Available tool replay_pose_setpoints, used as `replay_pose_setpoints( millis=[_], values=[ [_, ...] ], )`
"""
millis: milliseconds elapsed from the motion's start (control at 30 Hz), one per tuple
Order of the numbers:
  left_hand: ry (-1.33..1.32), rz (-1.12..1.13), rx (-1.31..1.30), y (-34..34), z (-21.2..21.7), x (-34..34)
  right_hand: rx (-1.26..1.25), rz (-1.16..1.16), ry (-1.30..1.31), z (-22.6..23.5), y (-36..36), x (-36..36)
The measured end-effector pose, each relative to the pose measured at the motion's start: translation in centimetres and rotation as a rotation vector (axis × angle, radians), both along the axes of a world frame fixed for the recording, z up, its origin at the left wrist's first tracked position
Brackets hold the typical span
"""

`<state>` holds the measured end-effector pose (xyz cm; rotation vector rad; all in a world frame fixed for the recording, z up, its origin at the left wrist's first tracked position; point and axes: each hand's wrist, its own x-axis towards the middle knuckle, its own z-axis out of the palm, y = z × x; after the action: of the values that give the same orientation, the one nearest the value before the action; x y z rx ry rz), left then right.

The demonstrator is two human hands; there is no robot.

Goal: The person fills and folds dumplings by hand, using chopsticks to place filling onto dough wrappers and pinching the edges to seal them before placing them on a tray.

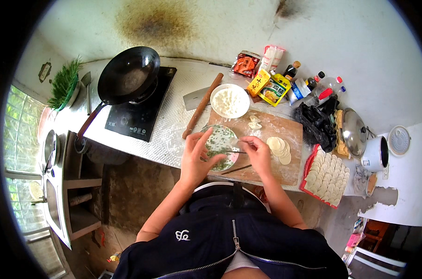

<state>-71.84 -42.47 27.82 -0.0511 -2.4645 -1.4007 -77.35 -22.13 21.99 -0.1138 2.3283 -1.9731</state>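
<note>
green-flecked filling bowl under left hand; right hand holds chopsticks.

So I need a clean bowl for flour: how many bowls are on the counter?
2: a white bowl at the board's far edge, and the filling bowl by the left hand. Clutter may hide others.

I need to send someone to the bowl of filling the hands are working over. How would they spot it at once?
Start at the wooden board on the counter, right of the black wok. At the board's near left corner, between the left hand and right hand, sits the filling bowl. Its contents are flecked green, unlike the white bowl of plain white stuff behind it.
</note>
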Motion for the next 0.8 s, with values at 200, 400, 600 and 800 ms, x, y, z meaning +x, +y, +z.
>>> replay_pose_setpoints(
  millis=[200,400,600,800],
  values=[
    [-0.022,-0.018,0.016,-0.5,-1.8,0.1,0.039,-0.095,-0.114,-8.1,5.4,-4.6],
    [-0.041,-0.004,0.038,-0.2,-2.0,0.3,0.334,-0.097,-0.105,-13.8,7.2,-8.5],
    [-0.033,-0.038,0.030,-0.1,-2.1,0.4,0.414,-0.071,-0.109,-17.5,7.6,-10.1],
    [-0.044,-0.034,0.046,-0.1,-2.0,0.6,0.504,-0.112,-0.024,-15.6,8.9,-9.2]
  ],
)
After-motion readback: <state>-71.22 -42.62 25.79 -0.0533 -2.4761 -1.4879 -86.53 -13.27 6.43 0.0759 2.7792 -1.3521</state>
